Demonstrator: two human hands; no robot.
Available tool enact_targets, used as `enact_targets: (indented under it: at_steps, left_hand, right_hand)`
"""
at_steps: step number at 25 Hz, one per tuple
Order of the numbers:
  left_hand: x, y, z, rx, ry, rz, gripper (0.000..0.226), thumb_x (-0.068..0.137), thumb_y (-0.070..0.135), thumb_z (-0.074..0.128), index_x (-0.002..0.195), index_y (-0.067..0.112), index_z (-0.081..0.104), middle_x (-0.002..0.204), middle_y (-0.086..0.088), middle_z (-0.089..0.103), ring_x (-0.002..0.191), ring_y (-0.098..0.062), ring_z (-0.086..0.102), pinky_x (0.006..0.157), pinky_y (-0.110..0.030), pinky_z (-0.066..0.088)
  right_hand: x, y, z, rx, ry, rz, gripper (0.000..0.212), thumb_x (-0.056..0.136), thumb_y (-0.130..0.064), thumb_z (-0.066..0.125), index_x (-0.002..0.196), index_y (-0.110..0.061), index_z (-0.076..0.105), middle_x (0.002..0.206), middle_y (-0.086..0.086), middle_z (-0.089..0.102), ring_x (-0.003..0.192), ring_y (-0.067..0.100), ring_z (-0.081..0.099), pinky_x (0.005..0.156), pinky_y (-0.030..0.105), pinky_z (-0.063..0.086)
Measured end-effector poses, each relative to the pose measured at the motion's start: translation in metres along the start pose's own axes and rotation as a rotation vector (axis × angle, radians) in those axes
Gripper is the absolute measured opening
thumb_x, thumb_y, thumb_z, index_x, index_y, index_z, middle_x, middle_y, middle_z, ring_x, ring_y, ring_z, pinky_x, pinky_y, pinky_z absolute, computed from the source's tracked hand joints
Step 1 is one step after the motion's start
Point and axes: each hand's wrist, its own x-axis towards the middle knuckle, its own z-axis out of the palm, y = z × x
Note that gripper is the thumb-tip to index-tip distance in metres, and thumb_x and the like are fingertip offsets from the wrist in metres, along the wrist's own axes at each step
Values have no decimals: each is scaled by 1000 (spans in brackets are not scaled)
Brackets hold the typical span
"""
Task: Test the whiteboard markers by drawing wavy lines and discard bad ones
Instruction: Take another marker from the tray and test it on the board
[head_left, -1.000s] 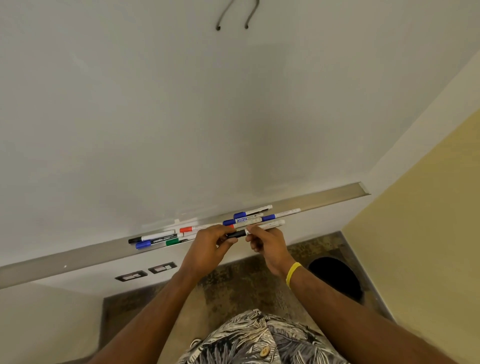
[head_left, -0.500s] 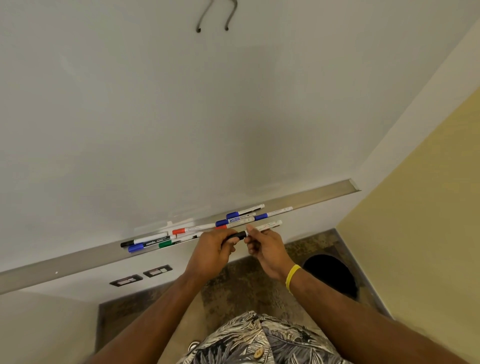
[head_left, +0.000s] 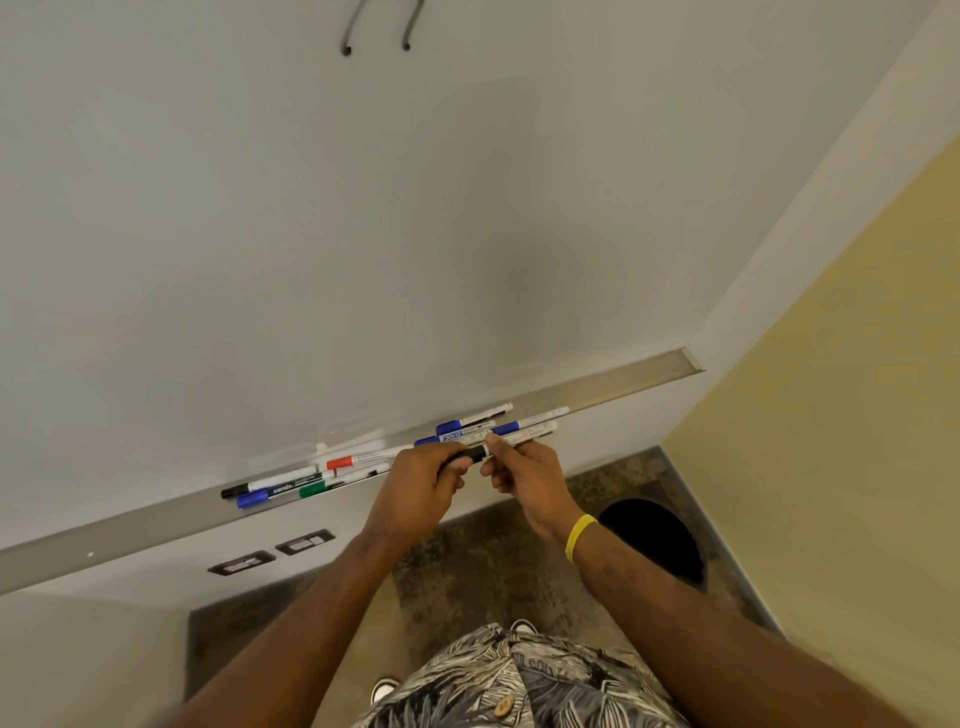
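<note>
A black-capped marker (head_left: 498, 447) is held in both hands just in front of the tray (head_left: 623, 382), roughly level and parallel to it. The black cap (head_left: 471, 455) is pinched by the left hand (head_left: 423, 480), fingers closed around it. The white barrel (head_left: 524, 438) is gripped by the right hand (head_left: 524, 475), thumb on top near the cap joint, other fingers curled beneath. Cap and barrel are seen meeting; whether the cap is loosened cannot be told.

Remaining markers are laid on the tray along the bottom edge of the whiteboard (head_left: 363, 234):
- black-capped marker (head_left: 270, 485) at far left, blue-capped marker (head_left: 265, 497) just beside it, nearer the viewer
- green-capped marker (head_left: 314, 489) to their right
- red-capped marker (head_left: 358, 461) partly hidden behind the left hand
- three blue-capped markers behind the hands: one (head_left: 470, 422) against the board, one (head_left: 457, 436) with a printed label, one (head_left: 530, 422) furthest right

Two dark stroke ends (head_left: 376, 31) are visible at the top of the whiteboard; the rest of the surface is seen clean.

A yellow band (head_left: 579, 538) is worn on the right wrist. A dark round bin (head_left: 657, 540) is placed on the floor near the right wall, below the tray's right end. Two wall sockets (head_left: 272, 556) are set below the tray at left. A leaf-print shirt (head_left: 519, 680) is visible at bottom.
</note>
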Motion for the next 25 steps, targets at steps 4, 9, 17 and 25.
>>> enact_targets:
  at_steps: [4, 9, 17, 25]
  left_hand:
    - [3, -5, 2, 4, 13, -55, 27, 98, 28, 54, 122, 23, 65, 98, 9, 68, 80, -4, 64, 77, -13, 48]
    - [8, -5, 12, -11, -9, -85, 25, 98, 27, 55, 119, 20, 66, 96, 11, 66, 78, -1, 63, 77, -13, 51]
    - [38, -3, 47, -224, -53, -326, 29, 97, 26, 55, 122, 13, 64, 94, 3, 69, 82, -8, 68, 85, -27, 58]
    - [61, -21, 63, -154, -53, -448, 34, 96, 33, 58, 126, 18, 60, 102, 2, 70, 92, -13, 66, 94, -34, 53]
  right_hand:
    - [5, 5, -9, -528, 109, -159, 38, 90, -49, 63, 72, -16, 66, 65, 0, 67, 59, 14, 59, 63, 26, 51]
    - [15, 12, -30, -1144, -38, -812, 29, 91, -38, 64, 110, -17, 66, 114, 2, 64, 110, 17, 55, 98, 28, 40]
    - [59, 0, -59, -1273, -292, -835, 25, 96, -23, 60, 118, -13, 66, 111, 9, 69, 102, 27, 61, 90, 38, 48]
    - [132, -10, -146, -1338, -189, -540, 20, 94, -24, 62, 111, -15, 67, 99, 6, 66, 90, 26, 59, 83, 44, 47]
